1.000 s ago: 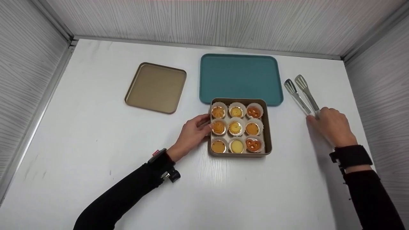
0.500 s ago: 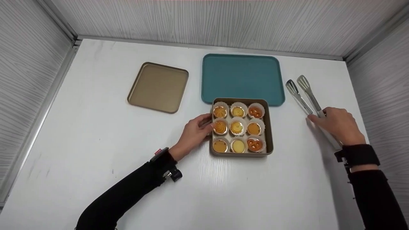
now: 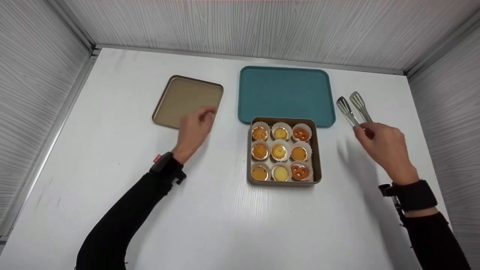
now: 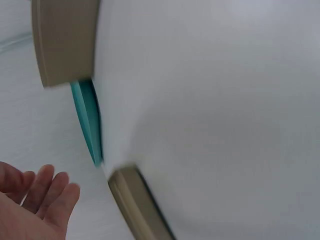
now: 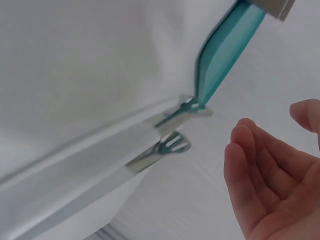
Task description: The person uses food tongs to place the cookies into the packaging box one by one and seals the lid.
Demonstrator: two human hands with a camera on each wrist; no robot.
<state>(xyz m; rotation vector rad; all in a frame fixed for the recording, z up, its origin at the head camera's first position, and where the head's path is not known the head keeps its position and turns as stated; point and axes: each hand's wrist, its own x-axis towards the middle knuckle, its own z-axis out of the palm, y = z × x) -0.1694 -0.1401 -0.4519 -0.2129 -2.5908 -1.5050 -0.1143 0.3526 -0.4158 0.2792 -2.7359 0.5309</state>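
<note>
My left hand (image 3: 195,129) hovers over the near right part of a shallow square gold tray (image 3: 187,98). Its fingers are relaxed with nothing in them, as the left wrist view shows of the same hand (image 4: 42,200). On the right, my right hand (image 3: 386,146) is held above the handles of the slotted metal tongs (image 3: 356,108). In the right wrist view a gap separates that hand (image 5: 275,180) from the tongs (image 5: 150,156), and it holds nothing. A square gold tin (image 3: 287,183) in the middle holds pastries (image 3: 279,152) in white paper cups, arranged in rows.
Behind the tin lies a teal rectangular tray (image 3: 285,93), its near edge overlapped by the tin's far side. Grey wood-grain panels (image 3: 255,26) border the white table (image 3: 232,225) at the back and on both sides.
The left hand has let go of the tin's left side and moved left to the gold tray. The right hand has released the tongs and lifted off them.
</note>
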